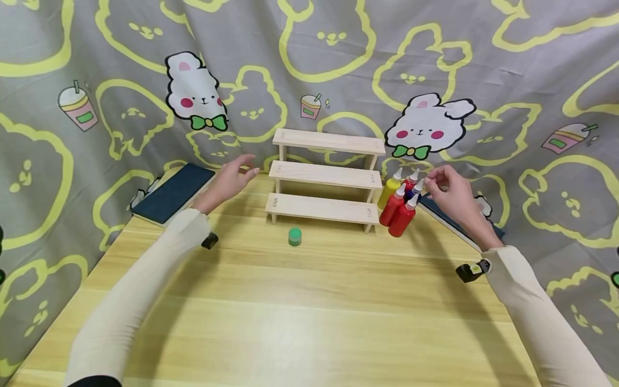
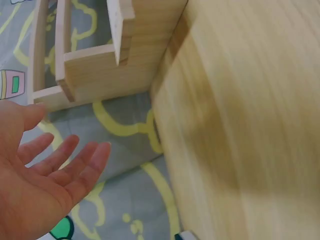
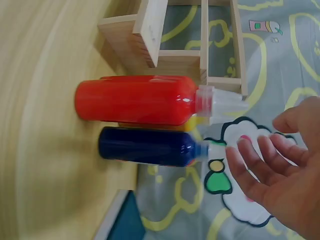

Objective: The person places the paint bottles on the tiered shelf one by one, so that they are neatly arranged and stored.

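A three-step wooden shelf [image 1: 324, 173] stands at the back of the table, its steps bare. My left hand [image 1: 231, 180] hovers just left of it, fingers relaxed and holding nothing; the left wrist view shows the palm [image 2: 40, 185] and spread fingers. By the shelf's right end stands a cluster of squeeze bottles: red bottles [image 1: 402, 219], a yellow bottle [image 1: 389, 192] and a blue bottle [image 3: 147, 146], all with pale pointed nozzles. My right hand [image 1: 452, 191] is beside their tops, fingers loosely bent. One fingertip is close to the blue bottle's nozzle; whether it touches I cannot tell.
A small jar with a green lid [image 1: 295, 236] sits in front of the shelf. One dark flat board [image 1: 175, 192] lies at the back left, another dark board [image 1: 450, 219] at the right behind the bottles. A patterned grey curtain [image 1: 338, 64] hangs behind the table.
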The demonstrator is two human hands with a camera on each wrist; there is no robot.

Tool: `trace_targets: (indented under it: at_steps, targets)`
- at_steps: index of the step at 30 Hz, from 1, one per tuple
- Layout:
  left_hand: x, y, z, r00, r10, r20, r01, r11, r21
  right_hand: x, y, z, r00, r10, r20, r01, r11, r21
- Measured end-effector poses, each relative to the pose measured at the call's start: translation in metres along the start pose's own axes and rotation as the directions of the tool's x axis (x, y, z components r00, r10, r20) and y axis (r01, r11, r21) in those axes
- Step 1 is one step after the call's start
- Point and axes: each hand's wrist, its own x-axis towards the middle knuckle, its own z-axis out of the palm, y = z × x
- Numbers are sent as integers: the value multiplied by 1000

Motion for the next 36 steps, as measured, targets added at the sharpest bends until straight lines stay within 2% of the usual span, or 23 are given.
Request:
trace_targets:
  at_steps: [3,6,11,15,24,29,32,36]
  targets:
    - [-2,-3,7,1000,-7,27,9,998,-61,-4,10,1,997,-6,78,3,1000,31]
    - [-2,-6,14,999,-22,50,27,994,-106,-7,17,3,984,-16,178,9,999,37]
    - [-3,-9,23,997,-51,62,62,980,-189,-7,25,9,942,-26,336,16,999,32]
    - [-4,-8,29,993,-74,92,96,959,-268,-8,29,12,911,-17,412,-5,999,52]
    - [-6,-11,38,979,-120,167,181,887,-424,-13,38,18,895,-31,444,3,998,64]
    - [-6,-12,39,963,-137,233,240,829,-505,-18,43,26,904,20,427,-49,997,55]
    - [-8,-13,39,957,-130,260,254,810,-528,-20,45,31,909,53,413,-88,994,65]
    - [-7,-14,40,943,-164,289,304,778,-550,-24,47,37,925,72,373,-119,988,103]
